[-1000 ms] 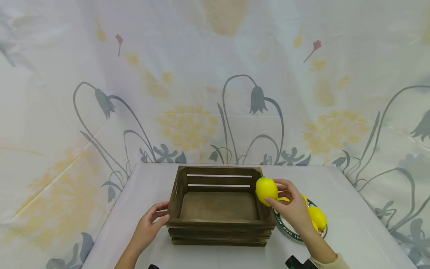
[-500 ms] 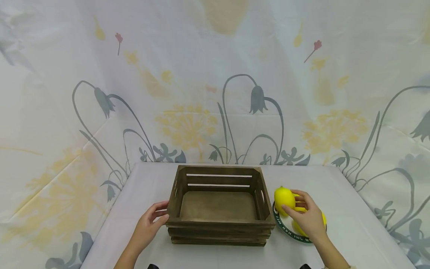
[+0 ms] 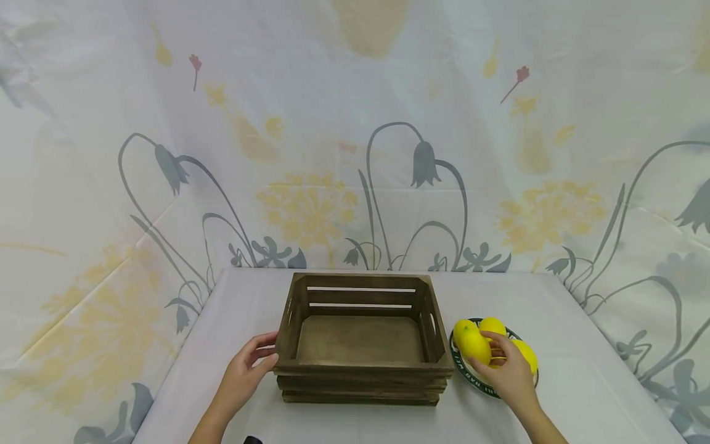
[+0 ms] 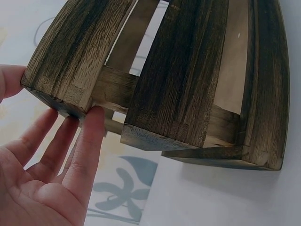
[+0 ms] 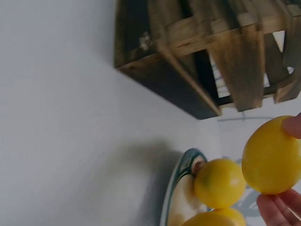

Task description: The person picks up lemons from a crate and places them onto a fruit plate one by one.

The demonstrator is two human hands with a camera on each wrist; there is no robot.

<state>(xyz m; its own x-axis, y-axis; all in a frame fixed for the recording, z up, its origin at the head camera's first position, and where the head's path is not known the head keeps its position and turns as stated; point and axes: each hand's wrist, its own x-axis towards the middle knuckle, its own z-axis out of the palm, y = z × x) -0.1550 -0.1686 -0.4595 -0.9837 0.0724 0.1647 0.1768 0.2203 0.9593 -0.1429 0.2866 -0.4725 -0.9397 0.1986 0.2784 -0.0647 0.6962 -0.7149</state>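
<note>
A slatted brown wooden crate (image 3: 363, 376) stands on the white tabletop. My left hand (image 3: 244, 373) grips its left end, thumb on one face of the top slat and fingertips against the other, as the left wrist view shows. Over on the right, my right hand (image 3: 510, 373) holds a yellow lemon (image 5: 270, 155) between thumb and fingers. That lemon is low over a white plate (image 3: 478, 385) with a dark green lettered rim. Several more lemons (image 3: 524, 356) lie on the plate, some partly hidden by my right hand.
The plate stands close to the crate's right side. White cloth covers the tabletop (image 3: 588, 382). A flower-printed curtain (image 3: 355, 154) hangs behind and on both sides.
My right hand has carried the lemon from beside the crate's right rim rightward and down to the plate. My left hand stays at the crate's left end.
</note>
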